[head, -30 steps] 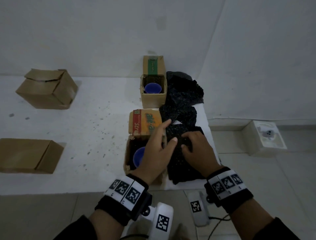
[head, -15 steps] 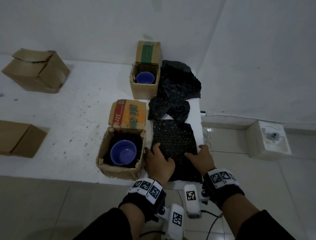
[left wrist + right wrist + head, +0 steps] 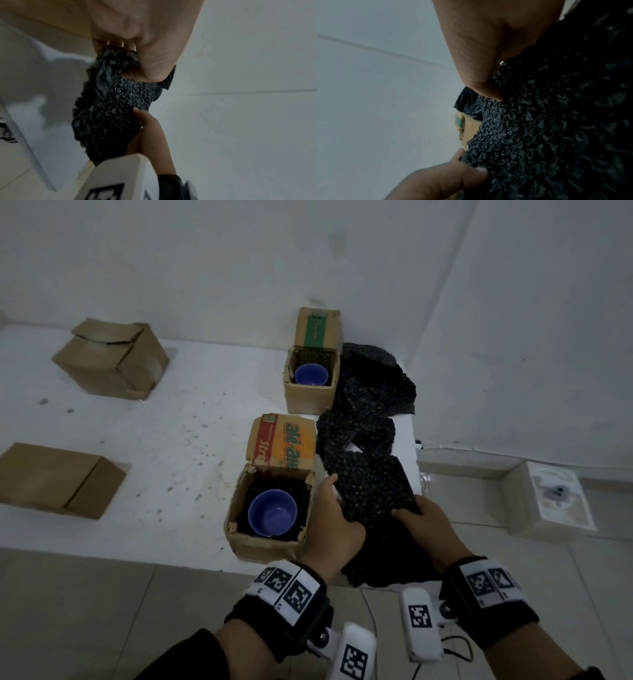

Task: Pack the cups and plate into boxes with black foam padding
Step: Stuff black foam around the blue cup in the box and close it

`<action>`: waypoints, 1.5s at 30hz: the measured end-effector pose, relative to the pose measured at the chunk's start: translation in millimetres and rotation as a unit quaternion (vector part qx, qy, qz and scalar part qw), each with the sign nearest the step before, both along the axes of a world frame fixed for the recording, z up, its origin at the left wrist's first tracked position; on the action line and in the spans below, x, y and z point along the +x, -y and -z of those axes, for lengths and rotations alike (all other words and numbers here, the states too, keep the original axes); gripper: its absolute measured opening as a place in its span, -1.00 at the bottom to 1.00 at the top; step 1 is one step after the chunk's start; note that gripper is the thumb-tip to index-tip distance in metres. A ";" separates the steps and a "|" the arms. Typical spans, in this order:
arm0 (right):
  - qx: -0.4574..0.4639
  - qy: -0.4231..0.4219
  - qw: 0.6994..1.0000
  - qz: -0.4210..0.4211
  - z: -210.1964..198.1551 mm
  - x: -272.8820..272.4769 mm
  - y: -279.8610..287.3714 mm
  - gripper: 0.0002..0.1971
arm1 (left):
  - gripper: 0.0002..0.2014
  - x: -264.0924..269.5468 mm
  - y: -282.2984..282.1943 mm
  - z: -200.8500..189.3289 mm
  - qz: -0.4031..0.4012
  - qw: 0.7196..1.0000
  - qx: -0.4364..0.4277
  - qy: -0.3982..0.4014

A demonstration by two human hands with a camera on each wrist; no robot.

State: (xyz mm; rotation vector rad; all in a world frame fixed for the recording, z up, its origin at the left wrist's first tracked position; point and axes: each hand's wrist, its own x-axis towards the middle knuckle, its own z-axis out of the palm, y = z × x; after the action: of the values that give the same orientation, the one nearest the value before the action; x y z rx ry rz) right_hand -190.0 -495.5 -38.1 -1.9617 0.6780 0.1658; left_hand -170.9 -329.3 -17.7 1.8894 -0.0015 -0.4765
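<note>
Left hand [image 3: 334,529] pinching left edge of black bubbly foam padding sheet [image 3: 373,501], thumb on top, fingers curled under; wrist view confirms bunched foam [image 3: 111,111] clamped between fingers and thumb. Right hand [image 3: 428,529] gripping same sheet at its right side, thumb [image 3: 481,75] pressed on top, fingertips [image 3: 462,174] under the edge. Sheet partly raised off white table [image 3: 154,446], near end hanging over front edge between both wrists. Just left of left hand, touching or nearly so: open brown cardboard box with orange-and-red printed flap [image 3: 270,508], lined with black foam, blue round cup [image 3: 272,512] upright inside. Beyond held sheet, more crumpled black foam pieces [image 3: 370,405] piled along right table edge. Left of that pile, at back: second open brown cardboard box with green-striped flap [image 3: 310,378], second blue cup [image 3: 311,374] upright inside on dark lining. Well apart at far left: closed plain brown box, tilted [image 3: 109,359], and flat plain brown box lying on its side [image 3: 58,479]. Plate not visible in any view. White square object [image 3: 551,498] on tiled floor at right, below table level. Black wristbands with white marker tags on both wrists. Dim lighting, white walls behind.
</note>
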 end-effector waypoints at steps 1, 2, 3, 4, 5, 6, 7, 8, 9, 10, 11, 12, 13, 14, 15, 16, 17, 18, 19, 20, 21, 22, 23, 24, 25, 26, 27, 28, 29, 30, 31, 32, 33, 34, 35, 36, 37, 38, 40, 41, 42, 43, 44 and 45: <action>-0.003 0.018 1.000 0.002 -10.2 -0.9 -2.7 -0.80 | -0.23 0.6 -3.9 -6.5 0.008 1.000 -0.009 0.000; -0.009 0.037 0.999 0.002 -21.8 -1.3 -6.1 -0.80 | -0.23 1.8 -9.5 -13.0 0.017 1.000 -0.016 0.006; -0.014 0.057 0.998 -0.001 -33.7 -0.8 -9.6 -0.80 | -0.23 3.7 -16.2 -19.3 0.021 0.999 -0.021 0.016; -0.021 0.075 0.997 -0.009 -45.7 0.1 -13.3 -0.82 | -0.22 5.7 -24.1 -25.6 0.022 0.999 -0.027 0.028; -0.026 0.089 0.996 -0.018 -56.2 2.1 -17.5 -0.83 | -0.20 8.0 -33.5 -32.7 0.021 0.999 -0.029 0.039; -0.028 0.101 0.994 -0.029 -66.7 4.8 -22.4 -0.85 | -0.18 10.7 -43.9 -38.3 0.017 0.998 -0.026 0.053; -0.024 0.115 0.992 -0.044 -77.0 7.8 -28.3 -0.85 | -0.16 13.9 -55.5 -43.0 0.004 0.998 -0.014 0.068; -0.016 0.128 0.990 -0.062 -87.1 11.2 -34.8 -0.83 | -0.15 18.2 -68.2 -46.3 -0.019 0.996 0.003 0.088; -0.007 0.136 0.987 -0.083 -94.6 15.5 -40.6 -0.80 | -0.15 23.1 -81.5 -49.0 -0.048 0.993 0.021 0.107; 0.002 0.135 0.985 -0.105 -101.6 19.9 -46.3 -0.76 | -0.15 29.0 -94.5 -50.5 -0.082 0.989 0.031 0.122; 0.009 0.123 0.984 -0.129 -105.9 25.5 -50.6 -0.73 | -0.16 35.2 -107.1 -51.4 -0.113 0.985 0.040 0.128; 0.017 0.106 0.981 -0.159 -108.6 30.8 -53.9 -0.71 | -0.16 41.4 -118.5 -51.3 -0.141 0.981 0.046 0.127; 0.027 0.085 0.977 -0.191 -108.8 37.1 -58.3 -0.69 | -0.15 46.9 -131.6 -52.8 -0.159 0.978 0.049 0.126; 0.035 0.065 0.972 -0.225 -108.2 43.1 -61.1 -0.66 | -0.15 52.0 -141.5 -53.9 -0.168 0.977 0.046 0.126; 0.034 0.042 0.966 -0.252 -107.1 49.5 -65.6 -0.61 | -0.16 56.6 -151.8 -55.5 -0.166 0.977 0.039 0.127; 0.035 0.021 0.961 -0.273 -106.3 55.6 -69.8 -0.56 | -0.17 60.5 -160.3 -56.4 -0.155 0.980 0.029 0.124; 0.034 -0.001 0.956 -0.290 -106.2 61.7 -73.5 -0.56 | -0.19 63.6 -165.9 -56.6 -0.133 0.984 0.018 0.116; 0.037 -0.017 0.950 -0.310 -106.9 67.5 -81.5 -0.59 | -0.22 67.0 -174.1 -56.6 -0.105 0.989 0.009 0.102; 0.030 -0.040 0.941 -0.334 -107.6 72.0 -86.2 -0.62 | -0.28 69.4 -177.5 -54.9 -0.078 0.993 0.007 0.083; 0.006 -0.057 0.931 -0.362 -107.3 77.0 -92.8 -0.61 | -0.35 71.6 -182.1 -52.7 -0.059 0.996 0.013 0.065; -0.032 -0.076 0.921 -0.382 -106.5 81.2 -99.0 -0.58 | -0.44 73.0 -185.8 -49.1 -0.049 0.997 0.027 0.056; -0.073 -0.088 0.911 -0.395 -105.3 85.4 -105.3 -0.57 | -0.54 73.9 -188.4 -44.3 -0.047 0.996 0.044 0.055; -0.114 -0.095 0.904 -0.400 -104.0 88.6 -110.7 -0.56 | -0.64 73.9 -190.4 -38.8 -0.050 0.995 0.057 0.057; -0.159 -0.093 0.897 -0.402 -101.8 91.5 -115.9 -0.57 | -0.71 73.3 -191.7 -33.2 -0.056 0.995 0.062 0.053; -0.219 -0.085 0.886 -0.399 -98.9 92.8 -120.0 -0.57 | -0.75 72.1 -192.4 -27.9 -0.062 0.995 0.062 0.047; -0.294 -0.069 0.869 -0.391 -96.5 92.0 -124.0 -0.57 | -0.76 71.1 -192.8 -22.5 -0.070 0.995 0.059 0.039; -0.375 -0.040 0.847 -0.374 -94.1 89.9 -127.6 -0.59 | -0.74 70.4 -192.4 -18.1 -0.079 0.995 0.055 0.034; -0.447 0.003 0.825 -0.346 -91.7 85.3 -131.8 -0.59 | -0.72 69.8 -191.9 -14.0 -0.087 0.994 0.050 0.032; -0.499 0.051 0.805 -0.316 -87.8 80.0 -135.5 -0.57 | -0.69 69.5 -191.3 -10.5 -0.094 0.994 0.043 0.032; -0.523 0.097 0.794 -0.294 -84.6 73.4 -140.4 -0.55 | -0.68 69.1 -190.5 -7.7 -0.100 0.994 0.037 0.031; -0.517 0.150 0.793 -0.284 -80.4 66.7 -146.2 -0.55 | -0.67 69.1 -189.7 -5.2 -0.106 0.993 0.030 0.029; -0.490 0.203 0.798 -0.286 -75.2 59.6 -152.8 -0.56 | -0.66 69.3 -188.9 -2.7 -0.114 0.993 0.022 0.022; -0.458 0.235 0.803 -0.301 -69.0 52.2 -159.5 -0.56 | -0.65 69.3 -188.4 -0.1 -0.124 0.992 0.011 0.012; -0.434 0.243 0.804 -0.326 -60.8 46.2 -165.6 -0.55 | -0.64 68.9 -188.0 1.9 -0.137 0.991 -0.004 0.001; -0.422 0.231 0.803 -0.352 -51.4 41.4 -170.6 -0.52 | -0.64 67.8 -187.6 3.6 -0.151 0.988 -0.018 -0.010; -0.416 0.203 0.803 -0.375 -42.1 38.3 -175.0 -0.47 | -0.64 66.5 -187.4 5.5 -0.165 0.986 -0.032 -0.020; -0.411 0.168 0.805 -0.394 -33.3 37.0 -177.9 -0.41 | -0.65 64.7 -187.1 6.5 -0.177 0.983 -0.045 -0.026; -0.403 0.138 0.808 -0.407 -25.6 37.1 -179.9 -0.36 | -0.66 62.7 -186.6 7.7 -0.186 0.981 -0.055 -0.028; -0.391 0.108 0.811 -0.421 -17.6 39.9 -181.8 -0.28 | -0.67 59.9 -185.8 10.1 -0.191 0.979 -0.064 -0.025; -0.390 0.099 0.809 -0.429 -14.8 41.9 -181.6 -0.26 | -0.67 59.7 -185.5 10.9 -0.187 0.980 -0.062 -0.025; -0.388 0.092 0.805 -0.438 -12.2 43.7 -181.0 -0.23 | -0.67 60.3 -185.6 11.2 -0.180 0.981 -0.060 -0.028; -0.390 0.090 0.800 -0.447 -9.4 45.6 -180.1 -0.22 | -0.67 61.3 -185.7 10.4 -0.170 0.983 -0.063 -0.034; -0.392 0.091 0.795 -0.454 -7.1 47.6 -179.6 -0.23 | -0.66 62.5 -186.0 9.2 -0.159 0.983 -0.075 -0.042; -0.390 0.087 0.793 -0.460 -4.2 49.8 -178.2 -0.24 | -0.64 64.1 -186.0 7.2 -0.146 0.984 -0.093 -0.050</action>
State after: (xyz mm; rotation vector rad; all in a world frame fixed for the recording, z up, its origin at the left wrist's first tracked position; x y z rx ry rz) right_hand -140.2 -317.2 -33.9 -2.9291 -0.5038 0.3200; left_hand -106.8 -143.3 -24.9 1.6471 0.2857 -0.3552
